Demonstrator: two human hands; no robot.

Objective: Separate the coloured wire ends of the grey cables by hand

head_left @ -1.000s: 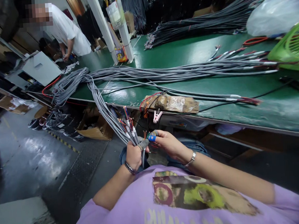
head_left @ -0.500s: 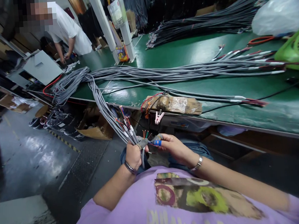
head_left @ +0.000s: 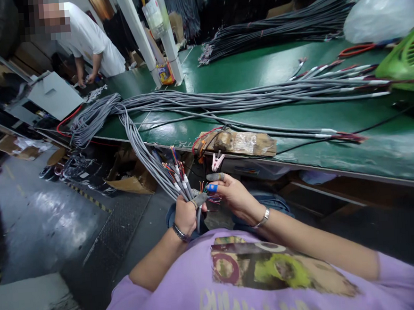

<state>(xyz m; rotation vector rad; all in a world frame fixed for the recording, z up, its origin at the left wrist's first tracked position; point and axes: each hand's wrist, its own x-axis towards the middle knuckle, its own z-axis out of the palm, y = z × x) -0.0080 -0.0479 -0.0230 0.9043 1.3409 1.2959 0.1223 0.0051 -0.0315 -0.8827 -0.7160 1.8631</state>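
My left hand (head_left: 187, 217) is closed round the end of a bundle of grey cables (head_left: 141, 150) in front of the bench edge. A grey cover wraps its thumb. Several cable ends with white sleeves and coloured wires (head_left: 177, 169) stick up beside it. From the cable at my left thumb, thin coloured wires (head_left: 214, 200) fan out to the right. Just right of them is my right hand (head_left: 236, 198), its thumb wrapped in blue and its index finger in a grey cover. Thumb and index finger are apart, with nothing visible between them.
The green bench (head_left: 257, 69) carries more grey cables, a black cable bundle (head_left: 276, 32), a plastic bag (head_left: 384, 10) and a green basket (head_left: 408, 63). A taped wooden block (head_left: 247, 142) with a pink clip (head_left: 217, 162) sits at its edge. Another person (head_left: 91, 42) works at the far left.
My right thumb and index finger have parted and lifted slightly from the thin wires, which now spread out. My left hand keeps its hold on the cables. The view has shifted slightly.
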